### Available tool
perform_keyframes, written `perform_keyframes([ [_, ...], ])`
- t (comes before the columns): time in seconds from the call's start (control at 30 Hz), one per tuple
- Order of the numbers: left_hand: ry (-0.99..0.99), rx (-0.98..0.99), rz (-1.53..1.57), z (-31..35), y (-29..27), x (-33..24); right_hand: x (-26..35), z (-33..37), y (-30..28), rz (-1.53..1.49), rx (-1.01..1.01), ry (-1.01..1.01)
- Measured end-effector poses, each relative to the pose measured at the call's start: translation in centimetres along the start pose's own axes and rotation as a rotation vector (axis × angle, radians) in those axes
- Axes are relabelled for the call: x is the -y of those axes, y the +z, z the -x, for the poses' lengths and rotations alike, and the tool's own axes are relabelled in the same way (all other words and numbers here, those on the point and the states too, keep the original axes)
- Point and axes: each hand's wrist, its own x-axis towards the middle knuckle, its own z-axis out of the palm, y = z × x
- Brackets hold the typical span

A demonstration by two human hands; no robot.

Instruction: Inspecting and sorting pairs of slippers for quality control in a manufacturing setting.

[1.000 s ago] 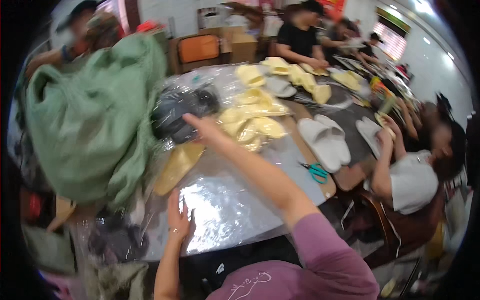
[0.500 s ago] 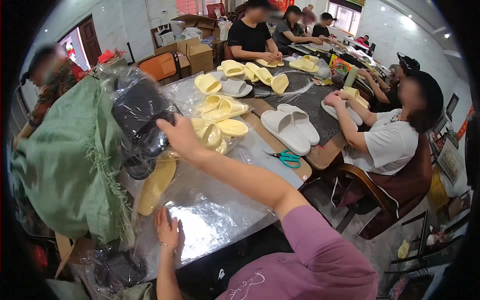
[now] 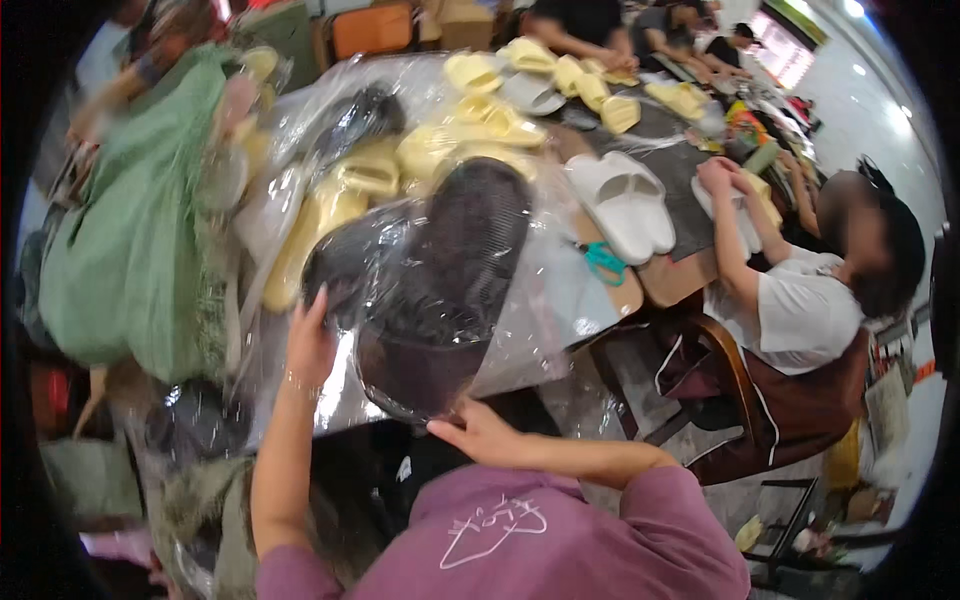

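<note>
Glossy clear plastic [image 3: 540, 300] covers textured black slippers [image 3: 475, 240].

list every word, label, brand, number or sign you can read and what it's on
No text is readable.
Purple fabric shirt: white line print on the front, too blurred to read.
Bright multicoloured packet: too small and blurred.
Black ribbed slippers: no lettering can be made out.

Dusty-purple shirt [image 3: 600, 545]; short sleeves [image 3: 685, 510]; white line drawing [image 3: 497, 530] on its front.

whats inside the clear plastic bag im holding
Dark slippers show through the clear plastic bag; whatever may lie behind them is covered, so I can't tell.
</note>
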Motion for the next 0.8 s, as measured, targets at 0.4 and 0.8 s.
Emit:
perform_keyframes([
  [0.4, -0.299, 0.012, 0.156, -3.0, -0.8, 0.7, 0.9, -6.1, -12.8, 1.046, -0.442, -0.465],
  [0.8, -0.257, -0.253, -0.161, -4.3, -2.5, 1.3, -2.8, -11.0, -19.0, 0.447, 0.005, 0.347],
])
